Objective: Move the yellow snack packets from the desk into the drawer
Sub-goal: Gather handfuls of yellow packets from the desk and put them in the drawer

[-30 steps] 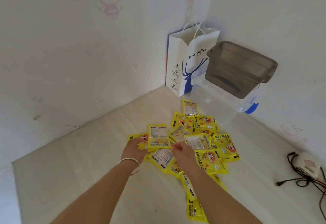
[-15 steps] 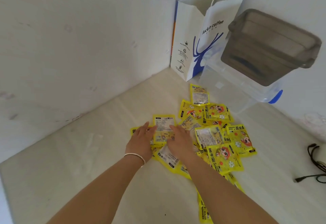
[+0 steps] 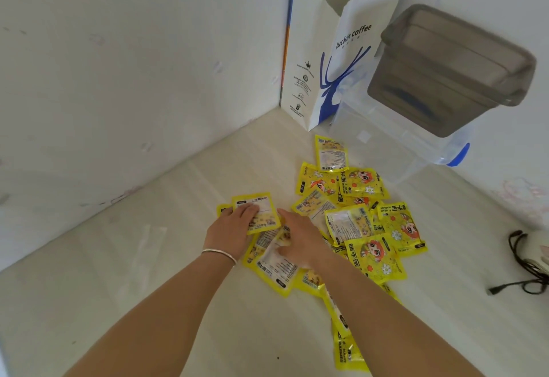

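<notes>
Head view — looking steeply down, close over desk (image 3: pixel 148 258) corner.

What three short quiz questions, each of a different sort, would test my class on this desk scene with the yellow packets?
1. True or false: the left hand rests flat on a yellow packet.
2. Which stands in the wall corner? A) white paper bag B) black cable C) bracelet
3. Fill in: the grey tub sits on a ______ plastic box.

Key: 1 true; 2 A; 3 clear. The right hand lies on the packet pile; no drawer shows.
</notes>
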A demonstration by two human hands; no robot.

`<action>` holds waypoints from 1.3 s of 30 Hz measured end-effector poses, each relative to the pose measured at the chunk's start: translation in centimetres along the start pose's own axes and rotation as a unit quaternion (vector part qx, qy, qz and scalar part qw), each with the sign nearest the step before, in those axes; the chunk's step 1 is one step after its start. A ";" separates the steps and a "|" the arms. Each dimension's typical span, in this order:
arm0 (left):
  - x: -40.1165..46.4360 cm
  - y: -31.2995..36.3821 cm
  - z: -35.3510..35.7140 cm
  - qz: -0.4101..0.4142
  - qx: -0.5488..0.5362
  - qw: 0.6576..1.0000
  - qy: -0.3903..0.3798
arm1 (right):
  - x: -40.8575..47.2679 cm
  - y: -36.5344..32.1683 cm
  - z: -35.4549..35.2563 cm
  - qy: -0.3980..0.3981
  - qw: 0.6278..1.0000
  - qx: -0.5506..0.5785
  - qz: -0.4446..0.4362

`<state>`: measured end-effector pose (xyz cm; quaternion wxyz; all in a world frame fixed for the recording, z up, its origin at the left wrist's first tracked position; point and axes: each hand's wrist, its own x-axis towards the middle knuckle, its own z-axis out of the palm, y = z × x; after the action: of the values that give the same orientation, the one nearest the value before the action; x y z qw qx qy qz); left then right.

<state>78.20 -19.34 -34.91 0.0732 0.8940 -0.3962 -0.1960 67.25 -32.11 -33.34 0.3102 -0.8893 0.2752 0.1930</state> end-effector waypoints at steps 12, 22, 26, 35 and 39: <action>-0.3 0.5 -1.1 -0.114 -0.117 0.985 0.057 | -0.1 -0.9 1.1 0.043 0.981 -0.187 -0.020; -0.2 -0.6 -0.7 -0.262 -0.455 0.851 0.010 | 0.6 -2.3 0.6 -0.013 0.995 -0.088 0.052; -0.7 -1.4 -1.0 -0.263 -0.537 0.801 0.017 | 0.1 -2.5 -0.4 -0.013 0.985 0.167 0.051; -3.7 0.2 -3.0 -0.240 -0.608 0.757 0.021 | -2.9 -2.9 -3.4 0.011 0.934 0.358 0.011; -5.2 1.4 -3.6 -0.228 -0.611 0.758 0.020 | -4.3 -2.4 -3.5 0.020 0.930 0.366 0.008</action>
<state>75.52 -16.49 -29.74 0.5649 0.7272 0.0252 -0.3890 65.99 -31.25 -27.56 0.6072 -0.7152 0.3403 0.0638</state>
